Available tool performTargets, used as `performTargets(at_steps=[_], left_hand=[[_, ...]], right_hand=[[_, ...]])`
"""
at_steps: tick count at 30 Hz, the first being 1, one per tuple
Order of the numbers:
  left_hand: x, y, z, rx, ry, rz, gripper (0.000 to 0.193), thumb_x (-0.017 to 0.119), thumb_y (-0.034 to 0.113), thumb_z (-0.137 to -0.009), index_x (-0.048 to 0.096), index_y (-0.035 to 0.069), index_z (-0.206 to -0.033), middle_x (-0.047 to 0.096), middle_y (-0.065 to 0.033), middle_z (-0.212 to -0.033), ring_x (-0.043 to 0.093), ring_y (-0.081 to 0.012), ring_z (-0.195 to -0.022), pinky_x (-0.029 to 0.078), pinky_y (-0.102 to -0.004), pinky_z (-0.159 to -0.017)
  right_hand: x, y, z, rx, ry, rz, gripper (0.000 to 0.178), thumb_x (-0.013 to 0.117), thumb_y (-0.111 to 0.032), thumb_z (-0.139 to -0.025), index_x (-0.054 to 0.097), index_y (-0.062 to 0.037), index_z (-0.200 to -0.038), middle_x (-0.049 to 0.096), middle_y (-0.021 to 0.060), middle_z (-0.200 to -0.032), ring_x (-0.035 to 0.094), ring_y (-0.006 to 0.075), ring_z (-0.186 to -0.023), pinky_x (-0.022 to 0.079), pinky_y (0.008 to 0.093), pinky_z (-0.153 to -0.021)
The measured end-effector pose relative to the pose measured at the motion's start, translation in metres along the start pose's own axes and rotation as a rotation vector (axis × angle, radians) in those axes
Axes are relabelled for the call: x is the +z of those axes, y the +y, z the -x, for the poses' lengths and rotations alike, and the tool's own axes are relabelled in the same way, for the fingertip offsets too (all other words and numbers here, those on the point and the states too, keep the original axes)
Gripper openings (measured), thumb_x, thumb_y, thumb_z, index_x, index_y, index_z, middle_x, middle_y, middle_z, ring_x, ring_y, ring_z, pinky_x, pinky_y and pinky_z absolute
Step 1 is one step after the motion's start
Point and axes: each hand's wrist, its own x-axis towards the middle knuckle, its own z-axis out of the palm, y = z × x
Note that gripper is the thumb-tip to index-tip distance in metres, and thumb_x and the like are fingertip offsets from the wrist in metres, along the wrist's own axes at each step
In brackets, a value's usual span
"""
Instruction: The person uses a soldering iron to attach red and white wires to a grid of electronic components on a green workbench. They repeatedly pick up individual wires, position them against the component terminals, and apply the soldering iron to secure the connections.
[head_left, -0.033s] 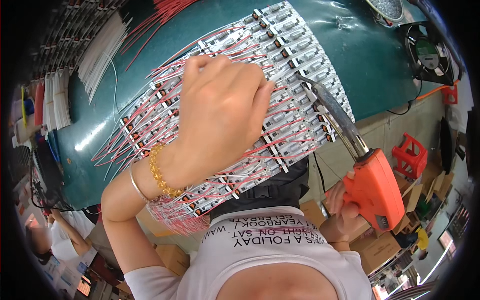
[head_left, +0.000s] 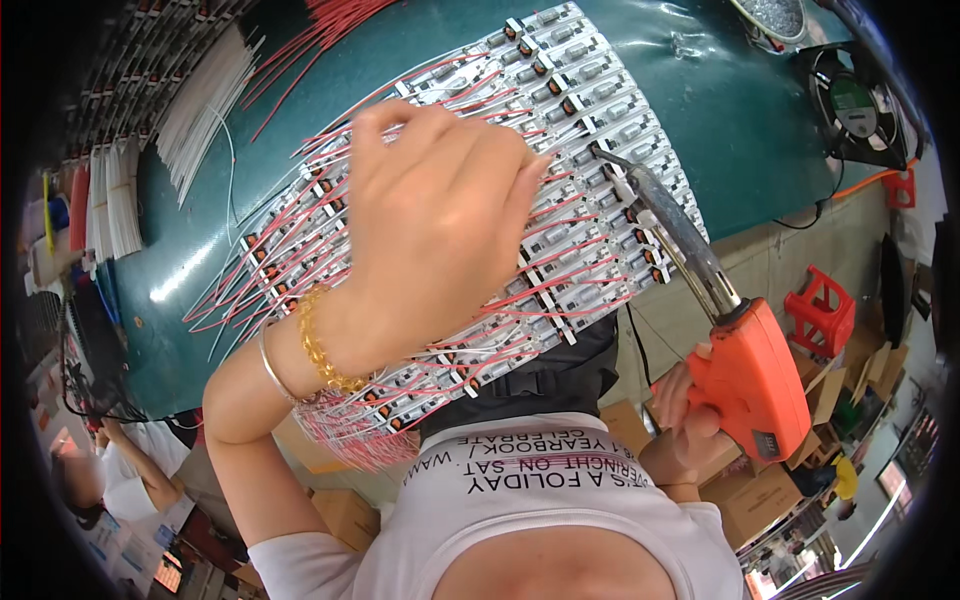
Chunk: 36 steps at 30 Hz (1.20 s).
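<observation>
A panel of small circuit boards (head_left: 610, 90) lies tilted across the bench, with rows of components and many thin red and white wires (head_left: 290, 265) on its left part. Over its middle is my left hand (head_left: 435, 215), palm down with bent fingers closed; what the fingertips pinch, if anything, is hidden beneath it. My right hand (head_left: 685, 405) grips an orange soldering gun (head_left: 758, 385) at the lower right. The gun's metal barrel slants up and left, and its dark tip is at the boards just right of my left fingers.
The green bench top (head_left: 740, 130) carries bundles of white wires (head_left: 205, 110) and red wires (head_left: 325, 25) at the back left. A black fan (head_left: 853, 105) and a tin of grey material (head_left: 775, 18) stand at the far right. A red stool (head_left: 818, 310) is on the floor.
My left hand has shifted slightly left, away from the soldering tip. A white strand seen by its fingertips no longer shows there. The soldering gun is nearly still.
</observation>
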Motion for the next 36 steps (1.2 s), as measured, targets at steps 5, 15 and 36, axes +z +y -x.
performTargets(at_steps=[5, 15, 36], left_hand=[[-0.013, 0.010, 0.000, -0.099, -0.182, 0.162, 0.008, 0.073, 0.005, -0.077, 0.065, 0.006, -0.074, 0.060, -0.0022, -0.068, 0.056, -0.0202, -0.068, 0.037, -0.0353, -0.078], [-0.007, 0.009, 0.002, -0.118, -0.266, 0.157, 0.010, 0.073, 0.006, -0.076, 0.064, 0.006, -0.071, 0.060, -0.0022, -0.067, 0.053, -0.0201, -0.065, 0.036, -0.0349, -0.077], [-0.003, 0.018, 0.006, -0.118, -0.224, 0.195, 0.009, 0.074, 0.006, -0.075, 0.065, 0.007, -0.072, 0.062, -0.0015, -0.069, 0.055, -0.0196, -0.070, 0.037, -0.0363, -0.082]], right_hand=[[0.016, -0.022, 0.000, -0.013, -0.040, -0.038, 0.080, 0.065, -0.058, -0.083, 0.046, 0.0095, -0.122, 0.043, -0.0037, -0.048, 0.041, 0.0083, -0.037, 0.037, 0.0232, -0.041], [0.015, -0.014, 0.007, -0.065, -0.097, 0.071, 0.073, 0.068, -0.055, -0.082, 0.047, 0.0047, -0.119, 0.046, -0.0020, -0.058, 0.044, 0.0090, -0.046, 0.037, 0.0246, -0.046], [0.022, -0.032, 0.003, -0.102, -0.121, 0.039, 0.080, 0.062, -0.061, -0.083, 0.047, 0.0077, -0.122, 0.040, -0.0044, -0.047, 0.040, 0.0080, -0.038, 0.035, 0.0240, -0.041]])
